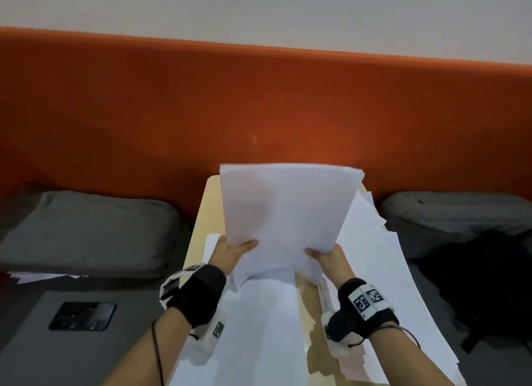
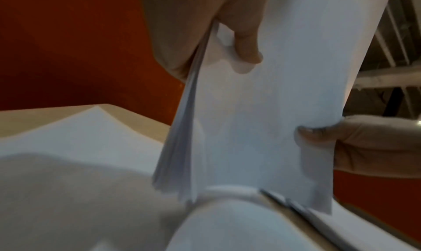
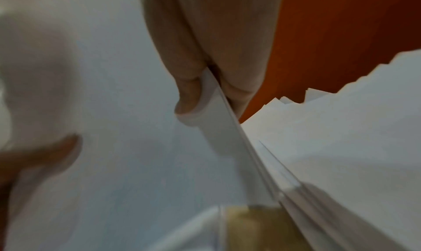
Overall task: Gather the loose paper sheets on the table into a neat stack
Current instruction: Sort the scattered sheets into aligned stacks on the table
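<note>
- Looks like an office lounge or booth: an orange upholstered backrest [image 1: 259, 103] behind grey seat cushions [image 1: 86, 233].
- A small wooden surface [image 1: 205, 210] carries scattered paper sheets [image 1: 383, 259].

Two hands: left hand [image 1: 230, 254], right hand [image 1: 331, 259]. One held paper bundle [image 1: 288, 210]. Two grey cushions flanking table [image 1: 201, 212]; one phone [image 1: 82, 316].

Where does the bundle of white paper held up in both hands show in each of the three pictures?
Head: the held bundle stands at centre, above the table.
Left wrist: it fills the middle and upper right.
Right wrist: it covers the left half, edge-on at centre.
Shared landmark: the orange wall.
</note>
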`<act>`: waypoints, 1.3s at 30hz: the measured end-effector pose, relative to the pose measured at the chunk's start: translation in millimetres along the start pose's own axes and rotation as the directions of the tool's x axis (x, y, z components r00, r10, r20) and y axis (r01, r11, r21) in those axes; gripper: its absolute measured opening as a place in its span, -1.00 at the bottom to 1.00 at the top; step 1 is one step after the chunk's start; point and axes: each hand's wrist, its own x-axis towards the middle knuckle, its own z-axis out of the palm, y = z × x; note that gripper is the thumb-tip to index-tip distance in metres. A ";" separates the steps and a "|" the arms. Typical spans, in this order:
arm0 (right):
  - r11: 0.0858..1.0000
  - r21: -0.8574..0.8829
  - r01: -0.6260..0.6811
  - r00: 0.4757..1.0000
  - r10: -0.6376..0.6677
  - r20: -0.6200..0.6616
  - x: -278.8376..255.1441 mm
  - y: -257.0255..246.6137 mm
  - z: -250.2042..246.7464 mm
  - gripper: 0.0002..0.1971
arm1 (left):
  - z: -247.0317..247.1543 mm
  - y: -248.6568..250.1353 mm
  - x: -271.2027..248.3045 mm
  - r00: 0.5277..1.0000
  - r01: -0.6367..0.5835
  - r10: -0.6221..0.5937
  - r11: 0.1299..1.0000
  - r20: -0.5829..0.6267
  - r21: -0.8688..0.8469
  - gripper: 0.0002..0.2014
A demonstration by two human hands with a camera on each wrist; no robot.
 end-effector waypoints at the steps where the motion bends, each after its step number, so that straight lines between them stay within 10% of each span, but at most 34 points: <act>1: 1.000 0.007 0.005 1.000 -0.005 0.006 -0.1 -6.2 -4.6 -0.74 | -1.7 4.9 2.5 1.000 -0.006 0.006 1.000 0.022 0.006 -0.54; 4: 0.999 0.003 0.034 0.979 -0.034 0.200 -6.6 -23.9 -23.2 -0.74 | -12.0 25.1 14.0 0.991 -0.050 0.053 0.998 0.121 -0.028 -0.31; 9: 0.993 -0.118 0.018 0.958 0.016 0.286 -11.4 -12.2 -35.3 -0.67 | -5.4 21.3 20.7 0.973 0.053 -0.049 0.999 0.225 -0.011 -0.58; 17: 0.846 -0.483 -0.226 0.974 0.212 -0.086 -0.9 34.9 -60.3 -0.51 | 15.4 -45.9 19.5 0.934 0.307 -0.340 0.920 0.107 0.242 -0.57; 22: 0.539 -0.644 -0.543 0.840 0.327 -0.434 -6.0 49.5 -90.6 -0.23 | 15.9 -52.9 26.2 0.936 0.307 -0.342 0.912 0.090 0.273 -0.56; 34: 0.409 -0.642 -0.649 0.760 0.379 -0.528 -21.4 69.9 -104.6 0.10 | 13.2 -63.8 29.0 0.951 0.264 -0.298 0.923 0.086 0.279 -0.52; 39: 0.397 -0.643 -0.655 0.755 0.372 -0.539 -22.6 64.4 -101.6 0.06 | 18.3 -60.5 28.9 0.996 0.077 -0.085 0.926 0.004 0.370 -0.07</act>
